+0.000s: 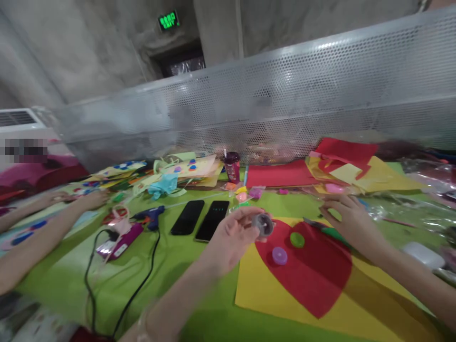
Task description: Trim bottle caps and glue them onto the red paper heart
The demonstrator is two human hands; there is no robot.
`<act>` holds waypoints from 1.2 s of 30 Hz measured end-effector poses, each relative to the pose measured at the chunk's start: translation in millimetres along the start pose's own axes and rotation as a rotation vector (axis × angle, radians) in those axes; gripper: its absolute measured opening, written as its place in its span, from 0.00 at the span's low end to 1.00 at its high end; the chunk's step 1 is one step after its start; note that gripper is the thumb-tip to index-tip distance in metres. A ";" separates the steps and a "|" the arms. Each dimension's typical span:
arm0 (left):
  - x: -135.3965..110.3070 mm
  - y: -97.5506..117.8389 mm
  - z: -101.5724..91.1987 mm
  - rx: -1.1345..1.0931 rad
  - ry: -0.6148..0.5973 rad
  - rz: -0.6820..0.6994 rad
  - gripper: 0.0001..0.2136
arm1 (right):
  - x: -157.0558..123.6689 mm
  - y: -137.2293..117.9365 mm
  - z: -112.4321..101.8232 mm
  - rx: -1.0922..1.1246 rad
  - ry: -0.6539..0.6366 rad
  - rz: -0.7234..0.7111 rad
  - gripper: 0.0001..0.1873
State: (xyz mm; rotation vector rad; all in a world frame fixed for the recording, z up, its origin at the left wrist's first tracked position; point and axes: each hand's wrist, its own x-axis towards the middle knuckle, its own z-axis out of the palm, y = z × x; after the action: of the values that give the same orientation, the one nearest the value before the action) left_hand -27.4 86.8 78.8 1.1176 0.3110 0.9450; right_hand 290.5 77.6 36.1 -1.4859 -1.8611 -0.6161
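My left hand (233,232) is closed around a small grey round object (262,223), held just above the table's middle. My right hand (347,218) rests on the table to the right, fingers spread flat on a green piece (337,232) beside a dark pen-like tool (313,222). Under both lies a red felt shape (313,275) on a yellow sheet (263,289). A purple disc (280,255) and a green disc (297,240) lie on the red felt, just below my left hand.
Two black phones (199,217) lie left of my hand. A blue glue gun (151,216) with a black cord (138,280) lies further left. Another person's arms (42,228) reach in at the left. Coloured paper piles (342,166), a dark cup (232,166) and a perforated metal screen (285,95) stand behind.
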 end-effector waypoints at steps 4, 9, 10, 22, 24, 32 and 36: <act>-32.5 3.6 3.2 0.200 0.009 0.149 0.13 | 11.7 -48.0 -18.9 0.160 -0.004 -0.078 0.13; -52.5 4.1 5.1 0.435 0.105 0.301 0.17 | 24.8 -131.8 -56.5 0.543 -0.179 -0.138 0.07; -54.1 4.3 5.4 0.463 0.111 0.316 0.17 | 27.2 -144.8 -62.1 0.619 -0.189 -0.174 0.06; -77.5 3.5 -5.1 0.924 0.071 0.698 0.15 | 28.8 -185.4 -67.9 0.864 -0.255 -0.116 0.05; -79.3 5.5 -4.8 0.982 0.055 0.747 0.14 | 28.6 -187.6 -69.6 0.898 -0.256 -0.112 0.05; -78.9 13.2 -1.1 1.175 0.020 0.925 0.10 | 30.0 -188.8 -68.2 0.975 -0.336 -0.085 0.04; -81.7 12.0 -3.0 1.183 0.036 0.930 0.11 | 32.2 -191.5 -68.7 1.039 -0.343 -0.062 0.05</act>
State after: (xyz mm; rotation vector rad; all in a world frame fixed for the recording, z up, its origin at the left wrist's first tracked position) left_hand -83.5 26.9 69.1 2.4468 0.3938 1.6637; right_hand 114.9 3.4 114.2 -0.8386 -1.9755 0.5794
